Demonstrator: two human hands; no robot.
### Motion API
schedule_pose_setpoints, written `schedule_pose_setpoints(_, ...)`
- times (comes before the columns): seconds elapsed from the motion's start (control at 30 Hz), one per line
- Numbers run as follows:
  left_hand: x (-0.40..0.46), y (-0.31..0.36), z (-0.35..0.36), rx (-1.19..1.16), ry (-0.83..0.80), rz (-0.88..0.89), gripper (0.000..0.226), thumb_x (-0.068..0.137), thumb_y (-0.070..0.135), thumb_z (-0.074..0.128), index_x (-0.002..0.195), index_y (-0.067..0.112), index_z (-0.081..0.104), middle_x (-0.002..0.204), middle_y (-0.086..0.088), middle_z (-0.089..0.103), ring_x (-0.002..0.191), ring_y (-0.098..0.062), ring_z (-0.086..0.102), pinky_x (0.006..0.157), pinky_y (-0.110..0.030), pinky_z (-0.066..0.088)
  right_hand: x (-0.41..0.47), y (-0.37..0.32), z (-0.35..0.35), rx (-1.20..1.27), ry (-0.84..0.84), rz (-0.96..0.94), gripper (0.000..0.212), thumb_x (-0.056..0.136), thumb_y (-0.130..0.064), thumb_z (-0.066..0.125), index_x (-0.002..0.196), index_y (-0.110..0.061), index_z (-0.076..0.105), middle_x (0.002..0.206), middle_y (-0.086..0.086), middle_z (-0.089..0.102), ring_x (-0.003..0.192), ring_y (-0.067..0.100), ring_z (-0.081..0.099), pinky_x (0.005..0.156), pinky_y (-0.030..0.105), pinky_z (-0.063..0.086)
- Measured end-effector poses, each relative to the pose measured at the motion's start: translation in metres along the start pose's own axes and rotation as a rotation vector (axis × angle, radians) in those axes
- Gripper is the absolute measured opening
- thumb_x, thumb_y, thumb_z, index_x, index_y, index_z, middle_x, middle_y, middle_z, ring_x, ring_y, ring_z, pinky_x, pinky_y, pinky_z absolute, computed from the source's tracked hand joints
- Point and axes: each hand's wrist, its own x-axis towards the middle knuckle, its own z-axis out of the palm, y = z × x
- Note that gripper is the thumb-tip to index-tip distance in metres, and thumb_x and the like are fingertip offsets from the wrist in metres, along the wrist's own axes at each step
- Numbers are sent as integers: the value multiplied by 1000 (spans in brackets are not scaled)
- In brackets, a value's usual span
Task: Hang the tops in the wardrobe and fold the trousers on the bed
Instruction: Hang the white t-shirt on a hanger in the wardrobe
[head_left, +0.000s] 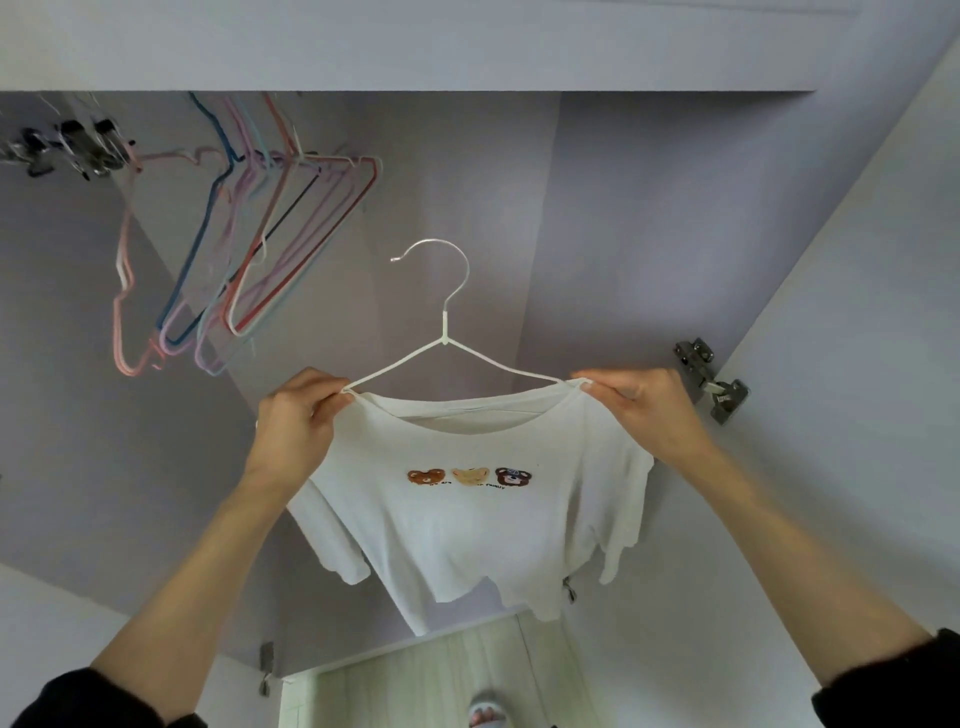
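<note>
Item: white T-shirt (467, 525), soft thin knit, short sleeves, wavy uneven hem, wide neckline; three small bear heads printed in a row across the chest, two brown and one tan, with a line of tiny lettering below, too small to read. It hung on a white hanger (445, 332) of thin coated wire, with a round open hook on top, a straight neck and sloping shoulders. Shirt and hanger were held up in front of the open wardrobe (623, 218), the hook free of any rail.

Hands: the left hand (296, 421) pinched the shirt's shoulder seam against the hanger's left end, fingers curled; the right hand (644, 405) pinched the opposite shoulder at the hanger's right end in the same way. Both forearms were bare, dark sleeves (83, 701) pushed back near the elbows.

Setting: wardrobe interior of smooth matt panels, pale lilac-grey. At upper left hung a bunch of empty hangers (234, 249), thin wire coated in pink, blue, lilac, red and white, crowded together and tilted. Further left were clip hangers (67, 145) with dark and metallic clips, blurred. A metal hinge (709, 379) sat on the open door (857, 312) at right. Below was pale wood-grain floor (415, 680), with a foot in a light slipper (488, 714) at the bottom edge.
</note>
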Motion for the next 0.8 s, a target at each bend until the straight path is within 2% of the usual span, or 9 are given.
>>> schedule_pose_setpoints(0.13,0,5,8,-14,-28,21,13,82,-8,63,90,-2,72,87,-14,67,73,-19,56,66,-10,32,-5,1,6,13,-76,56,14,88,-17,65,97,-17,76,98,-9,72,88,-4,62,77,3,40)
schedule_pose_setpoints(0.23,0,7,9,-46,-10,-15,10,84,-4,63,88,0,72,87,-12,67,72,-20,56,65,-5,34,-8,10,5,-148,-205,108,16,90,-18,63,101,-16,74,100,1,73,92,16,67,80,18,43)
schedule_pose_setpoints(0.33,-2,12,10,-69,-12,-34,8,85,0,64,87,1,72,87,-10,67,72,-21,57,66,-4,34,-9,13,1,-149,-286,152,26,88,-24,65,113,-18,69,111,-2,70,104,14,63,83,16,39)
schedule_pose_setpoints(0.4,-1,15,11,-86,-25,-44,8,86,2,64,88,0,71,89,-10,67,75,-21,58,67,-10,34,-3,1,5,-11,-268,151,29,87,-24,66,116,-19,67,106,-7,70,97,3,62,86,15,41)
schedule_pose_setpoints(0.47,2,17,12,-114,-27,-66,9,86,4,63,90,1,71,90,-8,67,78,-22,59,68,-13,35,6,-17,9,148,-264,140,19,89,-17,64,106,-14,71,86,-9,68,74,-5,60,80,17,45)
schedule_pose_setpoints(0.57,6,24,15,-156,-30,-81,9,86,3,64,90,2,72,89,-9,66,79,-25,60,67,-10,37,19,-35,4,340,-383,186,15,93,-11,56,90,-16,70,68,-5,61,58,6,55,66,21,45)
schedule_pose_setpoints(0.67,7,28,26,-94,-104,-53,10,85,2,65,91,3,72,89,-9,66,80,-27,62,71,-13,39,25,-34,-4,402,-563,261,24,96,-3,46,89,-15,66,69,-2,56,54,7,51,55,15,42)
schedule_pose_setpoints(0.73,7,32,32,-33,-186,-22,15,87,2,63,99,5,72,95,-10,66,87,-28,62,78,-24,43,24,-25,-6,468,-611,344,26,96,1,42,90,-11,64,71,0,54,53,6,51,53,14,41)
schedule_pose_setpoints(0.8,11,39,35,8,-228,48,22,89,1,59,107,6,70,102,-10,65,95,-28,61,85,-27,45,24,-13,-7,574,-615,439,33,92,11,36,91,-8,63,72,3,52,53,8,48,51,14,39)
